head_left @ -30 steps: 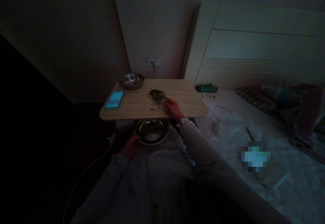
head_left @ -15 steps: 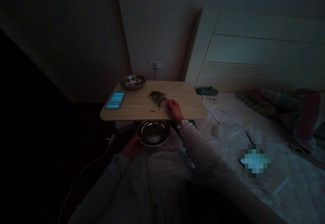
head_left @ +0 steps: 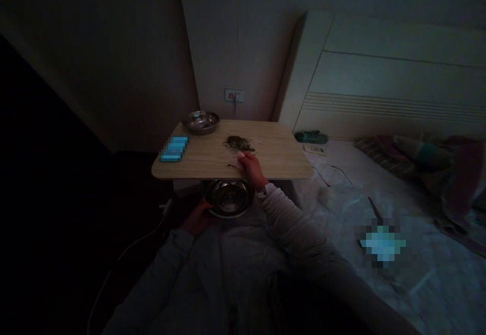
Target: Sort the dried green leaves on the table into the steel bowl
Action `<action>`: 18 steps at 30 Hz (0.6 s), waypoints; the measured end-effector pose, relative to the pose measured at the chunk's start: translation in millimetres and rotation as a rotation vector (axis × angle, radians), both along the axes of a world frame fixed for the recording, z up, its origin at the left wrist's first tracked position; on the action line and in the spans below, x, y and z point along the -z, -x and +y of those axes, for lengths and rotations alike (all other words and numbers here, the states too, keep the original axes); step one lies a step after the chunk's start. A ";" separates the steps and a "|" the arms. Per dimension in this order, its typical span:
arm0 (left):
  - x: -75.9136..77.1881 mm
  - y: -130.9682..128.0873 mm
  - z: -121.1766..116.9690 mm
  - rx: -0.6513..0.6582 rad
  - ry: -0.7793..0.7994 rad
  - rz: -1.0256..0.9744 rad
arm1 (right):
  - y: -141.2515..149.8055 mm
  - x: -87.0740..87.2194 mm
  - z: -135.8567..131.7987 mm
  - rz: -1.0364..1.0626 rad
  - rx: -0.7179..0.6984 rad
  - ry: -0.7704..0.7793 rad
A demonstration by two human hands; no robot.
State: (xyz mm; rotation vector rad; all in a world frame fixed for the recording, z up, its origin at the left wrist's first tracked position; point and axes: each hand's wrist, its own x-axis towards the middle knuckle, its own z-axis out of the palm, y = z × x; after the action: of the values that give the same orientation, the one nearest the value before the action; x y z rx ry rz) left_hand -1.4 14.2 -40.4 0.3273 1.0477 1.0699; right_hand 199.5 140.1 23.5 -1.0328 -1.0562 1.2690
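Small dark green bits, like dried leaves or seeds (head_left: 240,142), lie in a loose pile on the light wooden table (head_left: 281,160). My right hand (head_left: 251,167) is closed just in front of the pile, its fingers pinching a thin, see-through piece (head_left: 234,155) whose kind is too dim to make out. A few stray bits lie left of that hand. Below the table's front edge, my left hand (head_left: 199,217) grips the left rim of a shiny metal bowl (head_left: 231,212). The table edge hides the bowl's far rim.
Another metal bowl (head_left: 202,122) stands at the table's back left, behind a blurred lit screen (head_left: 174,149). To the right, the bed (head_left: 341,168) bears a green bottle (head_left: 312,136), a remote (head_left: 314,150), a second blurred screen (head_left: 382,244) and bedding. A white cable (head_left: 132,246) hangs at left.
My right hand has moved left and slightly toward me with the see-through piece, from the pile's right side to its front. My left hand still holds the bowl in place.
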 end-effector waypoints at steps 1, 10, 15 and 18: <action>0.2 0.1 0.2 0.001 0.006 0.002 | 1.0 -0.3 -0.6 -0.020 -0.011 -0.004; 6.8 2.4 1.7 -0.002 0.000 -0.040 | 11.3 0.1 3.0 -0.003 -0.099 0.062; 9.4 2.9 1.8 -0.019 0.011 -0.043 | 9.6 -1.9 -1.3 0.095 -0.142 0.096; 8.6 2.2 1.6 -0.044 0.019 -0.054 | 2.0 -3.1 4.6 0.103 -0.126 0.086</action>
State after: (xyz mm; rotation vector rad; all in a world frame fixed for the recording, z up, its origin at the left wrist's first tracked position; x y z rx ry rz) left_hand -3.7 15.8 -49.0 0.2600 1.0204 1.1015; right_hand 197.5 144.7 26.6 -0.9663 -1.0081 1.4652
